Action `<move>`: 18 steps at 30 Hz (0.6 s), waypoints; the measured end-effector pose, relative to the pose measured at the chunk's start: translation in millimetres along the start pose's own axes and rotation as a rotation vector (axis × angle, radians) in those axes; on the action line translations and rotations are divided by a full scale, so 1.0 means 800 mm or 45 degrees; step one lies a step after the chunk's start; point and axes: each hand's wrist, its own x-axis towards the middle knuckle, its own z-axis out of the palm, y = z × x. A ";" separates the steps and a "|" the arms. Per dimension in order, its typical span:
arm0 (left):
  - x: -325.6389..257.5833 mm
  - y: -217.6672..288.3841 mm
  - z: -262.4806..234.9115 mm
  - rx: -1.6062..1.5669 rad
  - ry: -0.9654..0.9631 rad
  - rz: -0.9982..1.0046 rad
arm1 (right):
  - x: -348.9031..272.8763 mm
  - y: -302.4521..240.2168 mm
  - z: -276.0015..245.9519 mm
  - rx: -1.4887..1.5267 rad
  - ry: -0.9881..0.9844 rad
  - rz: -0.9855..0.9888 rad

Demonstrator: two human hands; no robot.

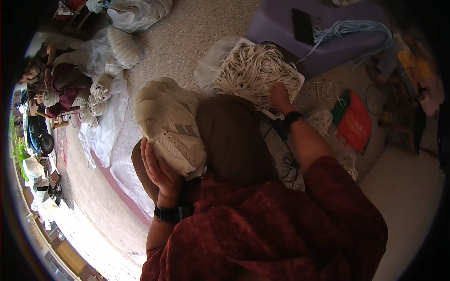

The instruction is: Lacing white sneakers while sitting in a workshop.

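Note:
A stack of cream shoe uppers [176, 140], nested one in another, leans across my lap beside my knee. My left hand [159, 171] lies along the near upper's left side with its fingers stretched out. The lace holes of that upper face up, and no lace shows in them. Beyond my knee stands a white tray [300, 84] heaped with flat cream shoelaces [255, 70]. Over the heap's right side is my right hand [280, 97], its fingers curled closed among the laces. Whatever they hold is hidden.
Behind the tray, a purple plastic stool [276, 23] carries a black phone [303, 26] and a bundle of light blue laces [351, 29]. A red and green bag [355, 122] lies at right. Bundled uppers [124, 47] and clear plastic sheets [110, 126] lie left, near another person [65, 84].

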 end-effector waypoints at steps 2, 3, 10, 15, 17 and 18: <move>-0.004 -0.003 -0.002 0.002 0.022 -0.032 | -0.006 -0.060 -0.032 0.594 0.025 0.093; -0.004 -0.004 -0.002 -0.019 0.033 -0.050 | -0.011 -0.096 -0.058 1.178 0.063 0.207; -0.010 -0.015 -0.001 -0.073 0.104 0.055 | -0.060 -0.337 -0.261 2.081 -0.197 -0.864; 0.031 0.061 -0.054 -0.428 0.124 0.387 | -0.133 -0.473 -0.307 1.878 -0.553 -1.431; 0.051 0.122 -0.077 -0.875 0.009 0.440 | -0.184 -0.525 -0.288 2.142 -0.610 -1.194; 0.054 0.141 -0.078 -1.183 -0.279 0.370 | -0.178 -0.540 -0.273 2.173 -0.766 -1.401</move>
